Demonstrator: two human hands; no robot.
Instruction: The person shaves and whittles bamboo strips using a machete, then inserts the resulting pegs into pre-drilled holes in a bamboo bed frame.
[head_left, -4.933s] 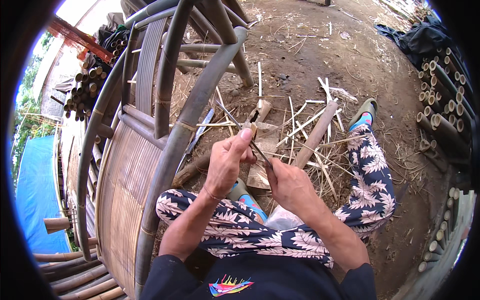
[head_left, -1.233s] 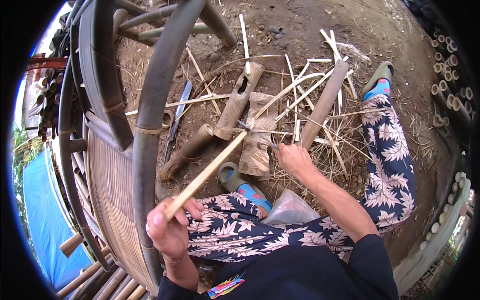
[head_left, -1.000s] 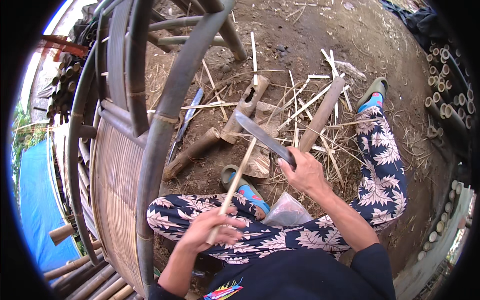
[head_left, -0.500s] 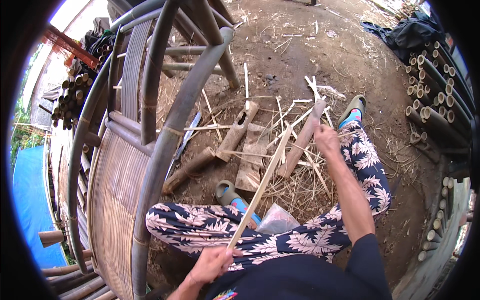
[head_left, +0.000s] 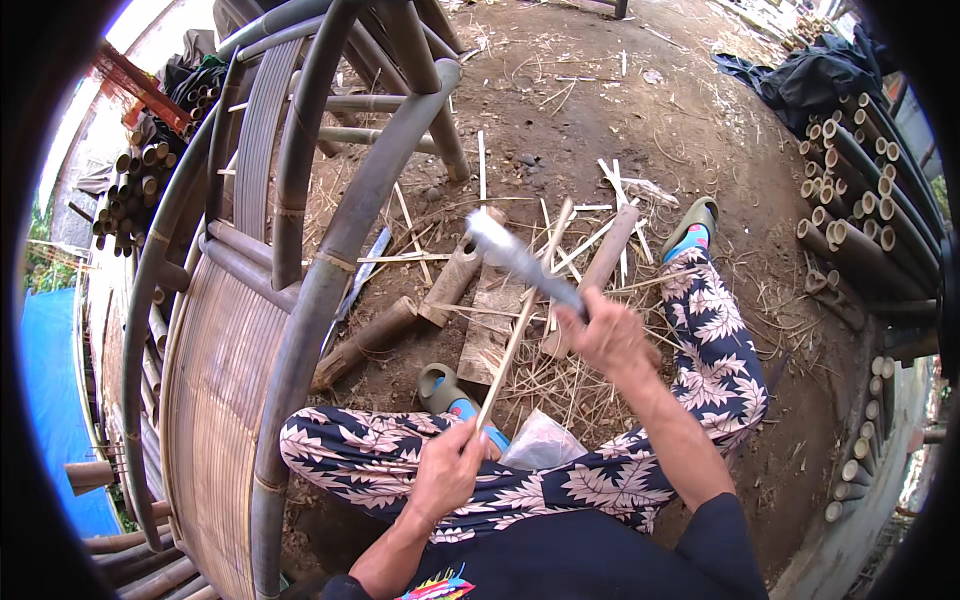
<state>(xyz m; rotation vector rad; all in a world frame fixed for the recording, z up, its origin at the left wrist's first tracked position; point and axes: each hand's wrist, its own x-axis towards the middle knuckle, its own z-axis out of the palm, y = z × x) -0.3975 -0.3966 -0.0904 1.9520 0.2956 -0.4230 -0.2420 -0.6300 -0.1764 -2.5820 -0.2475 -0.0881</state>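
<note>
My left hand (head_left: 447, 470) is closed around the near end of a long, pale bamboo strip (head_left: 510, 360), which slants up and away from my lap. In my closed right hand (head_left: 608, 338) is a knife (head_left: 520, 262) with a broad metal blade, smeared by motion. The blade points up and left and crosses in front of the strip's far part; whether it touches the strip I cannot tell. My right fingers hide the knife's handle.
Bamboo pieces (head_left: 372, 343) and thin shavings (head_left: 560, 380) lie on the dirt between my feet. A clear plastic bag (head_left: 543, 441) sits by my lap. On my left stands a bamboo chair (head_left: 345, 235); at right are stacked bamboo poles (head_left: 865, 215).
My right hand has swung left and nearer me, bringing the knife blade broadly into view across the strip. My left hand has moved slightly up and forward, still holding the strip.
</note>
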